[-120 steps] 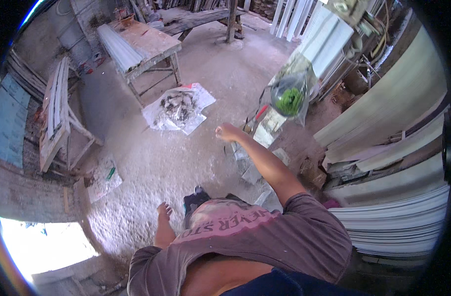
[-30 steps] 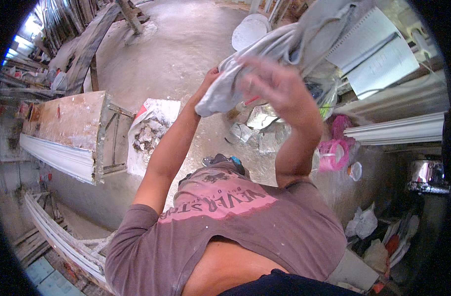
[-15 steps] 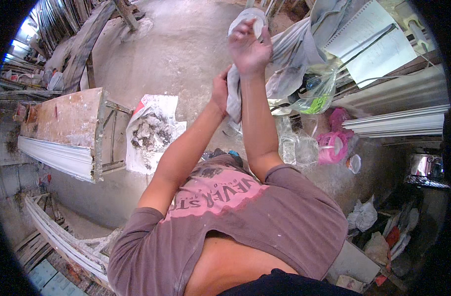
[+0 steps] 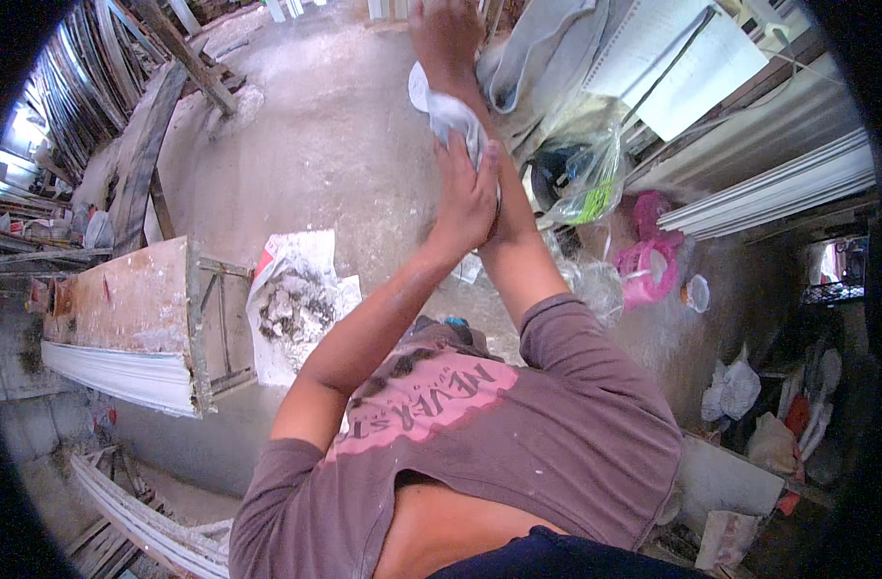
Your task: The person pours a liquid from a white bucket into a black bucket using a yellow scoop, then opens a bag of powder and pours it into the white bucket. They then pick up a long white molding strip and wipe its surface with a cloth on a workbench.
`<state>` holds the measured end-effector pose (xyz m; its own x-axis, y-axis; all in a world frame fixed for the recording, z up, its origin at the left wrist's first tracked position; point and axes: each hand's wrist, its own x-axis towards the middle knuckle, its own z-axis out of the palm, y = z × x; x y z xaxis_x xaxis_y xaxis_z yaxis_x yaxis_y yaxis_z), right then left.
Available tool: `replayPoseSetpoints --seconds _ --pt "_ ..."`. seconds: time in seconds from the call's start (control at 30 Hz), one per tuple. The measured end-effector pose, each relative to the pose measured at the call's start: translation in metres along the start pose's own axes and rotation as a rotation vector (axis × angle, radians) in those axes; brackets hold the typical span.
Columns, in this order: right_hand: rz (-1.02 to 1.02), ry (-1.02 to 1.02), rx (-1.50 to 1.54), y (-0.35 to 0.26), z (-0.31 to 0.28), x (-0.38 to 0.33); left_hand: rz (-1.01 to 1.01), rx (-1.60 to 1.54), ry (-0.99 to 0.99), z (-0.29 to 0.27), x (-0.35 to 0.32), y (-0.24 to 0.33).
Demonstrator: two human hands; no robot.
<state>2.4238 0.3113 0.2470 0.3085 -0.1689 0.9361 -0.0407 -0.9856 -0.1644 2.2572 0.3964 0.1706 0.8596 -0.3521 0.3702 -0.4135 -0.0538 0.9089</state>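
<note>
Both my arms reach up in front of me. A crumpled light grey cloth [image 4: 452,113] lies against my right forearm just below the wrist. My left hand [image 4: 468,196] presses on the lower part of that cloth, its fingers wrapped around the forearm. My right hand [image 4: 444,37] is raised at the top edge of the view, fingers closed, part of it cut off. More grey fabric [image 4: 537,48] hangs just right of it.
A wooden workbench [image 4: 122,304] with white moulding along its edge stands at left. A sheet with grey debris [image 4: 291,304] lies on the concrete floor. At right are a clear plastic bag [image 4: 581,174], pink containers [image 4: 644,261], white panels [image 4: 682,58] and moulding strips [image 4: 779,188].
My right arm has stretched higher. The cloth has gone from my right hand down onto the forearm, and my left hand has slid up the arm over it.
</note>
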Motion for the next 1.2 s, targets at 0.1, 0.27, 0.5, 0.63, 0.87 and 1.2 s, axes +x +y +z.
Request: replayPoseSetpoints --seconds 0.1,0.27,0.5,0.63,0.87,1.2 --pt "0.151 -0.047 0.020 0.020 0.008 -0.031 0.084 0.063 0.009 0.008 0.002 -0.014" --pt "0.251 0.011 0.230 0.039 0.021 -0.067 0.067 -0.087 0.061 0.017 0.033 -0.048" --pt "0.878 -0.289 1.969 -0.034 -0.044 -0.007 -0.575 -1.073 -0.275 -0.028 0.017 -0.095" --pt "0.973 0.004 3.135 -0.018 -0.043 0.012 -0.373 -1.277 -0.390 -0.027 0.001 -0.062" --pt "1.292 -0.552 2.654 -0.051 -0.094 -0.090 -0.274 -1.072 0.237 -0.061 0.026 -0.037" --pt "1.359 -0.633 1.765 -0.039 -0.091 -0.219 -0.380 -0.932 -0.292 -0.097 -0.004 -0.134"
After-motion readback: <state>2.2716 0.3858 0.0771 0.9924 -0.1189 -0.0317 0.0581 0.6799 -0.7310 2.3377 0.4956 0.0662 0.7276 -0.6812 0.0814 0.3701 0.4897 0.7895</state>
